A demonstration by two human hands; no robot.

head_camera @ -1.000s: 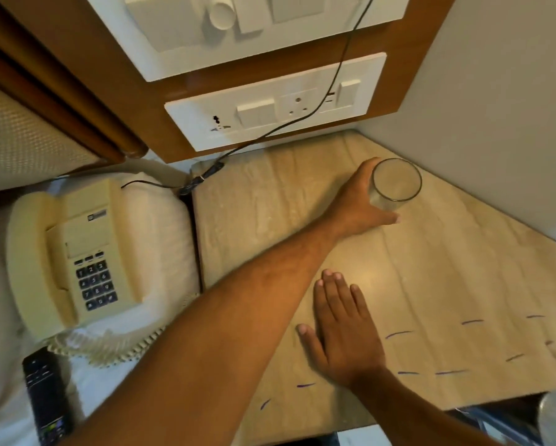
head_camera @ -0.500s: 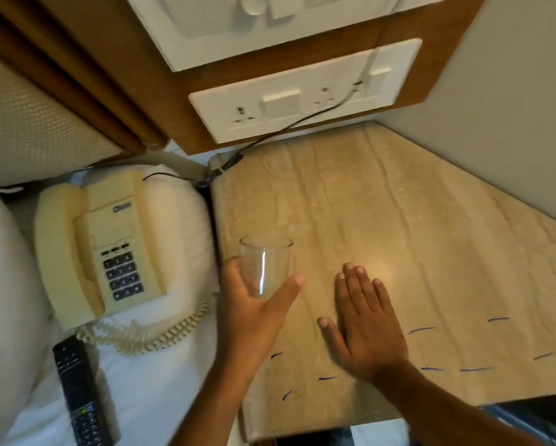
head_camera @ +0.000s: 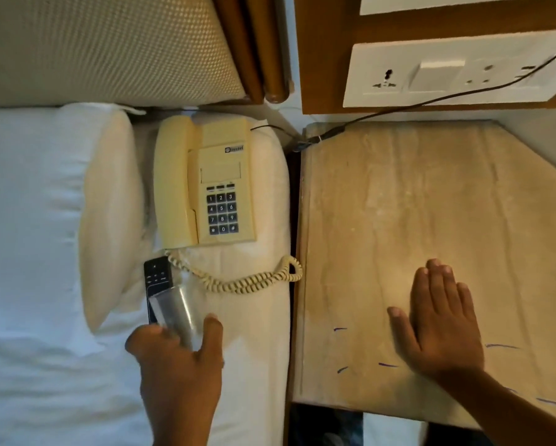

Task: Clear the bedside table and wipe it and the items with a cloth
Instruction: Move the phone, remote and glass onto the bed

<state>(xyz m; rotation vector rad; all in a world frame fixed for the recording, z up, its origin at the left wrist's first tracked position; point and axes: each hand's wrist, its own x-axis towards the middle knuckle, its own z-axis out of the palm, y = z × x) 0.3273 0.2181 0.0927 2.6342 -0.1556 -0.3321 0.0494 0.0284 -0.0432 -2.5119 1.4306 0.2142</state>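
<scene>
I am at the clearing step, carrying the last thing off the bench point(head_camera: 399, 220) to the bed point(head_camera: 29, 220). My left hand point(head_camera: 177, 365) is clamped around the base of a clear glass point(head_camera: 173, 312), thumb on its right side and fingers wrapped round the left, the glass tilted with its mouth pointing away from me and to the left. It hangs over the near part of the bed, just above the near end of a black remote point(head_camera: 156, 278) that lies on the sheet; whether glass and remote touch I cannot tell. Just beyond them sits a cream telephone point(head_camera: 206, 185), its coiled cord point(head_camera: 247, 281) looping toward the gap between bed and bench.

My right hand point(head_camera: 437, 320) lies flat on the near part of the bench, palm down, fingers together and extended, holding nothing. It is well apart from the glass, with the bed edge between them. The bench top carries only a few short blue pen marks point(head_camera: 387, 365) near my right hand, and a black cable point(head_camera: 399, 111) crosses its far left corner.

Next, I judge, the glass should be set down on a clear bit of bed, right of the remote and near of the cord. The mattress is soft, so it could tip; laying it on its side may be safer. No cloth is in view yet.
</scene>
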